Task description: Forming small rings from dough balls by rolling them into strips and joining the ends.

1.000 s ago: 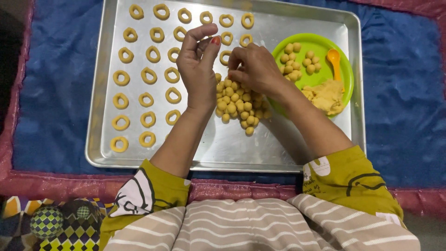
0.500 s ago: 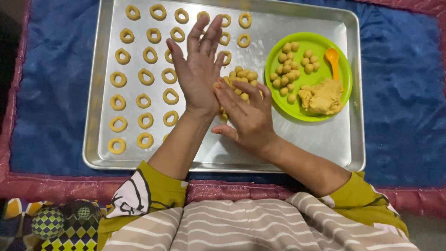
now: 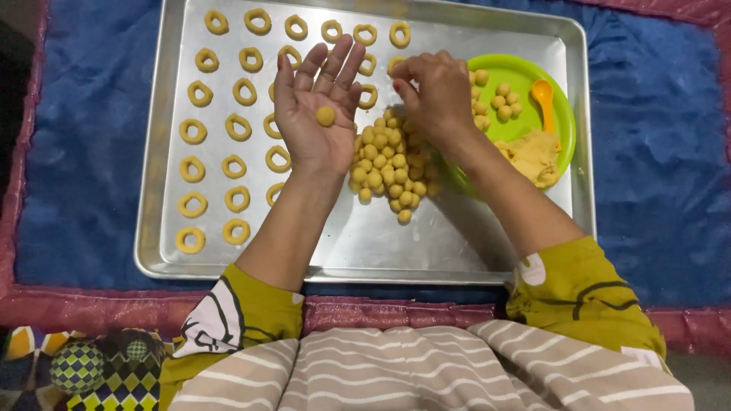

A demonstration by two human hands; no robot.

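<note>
1. Left hand [image 3: 316, 114]: palm up, fingers spread flat over the middle of the rectangular silver metal baking tray [image 3: 487, 251]; a small round yellow dough ball [image 3: 325, 116] rests loose on the palm.
2. Right hand [image 3: 435, 91]: fingers curled together, tips at the upper edge of the heap of small yellow dough balls [image 3: 388, 164]; whether they pinch one cannot be told.
3. Rows of yellow dough rings [image 3: 213, 144]: tray's left half.
4. Round green plastic plate [image 3: 560, 125]: right edge, bearing a lump of yellow dough [image 3: 533, 156] and an orange plastic spoon [image 3: 543, 95].
</note>
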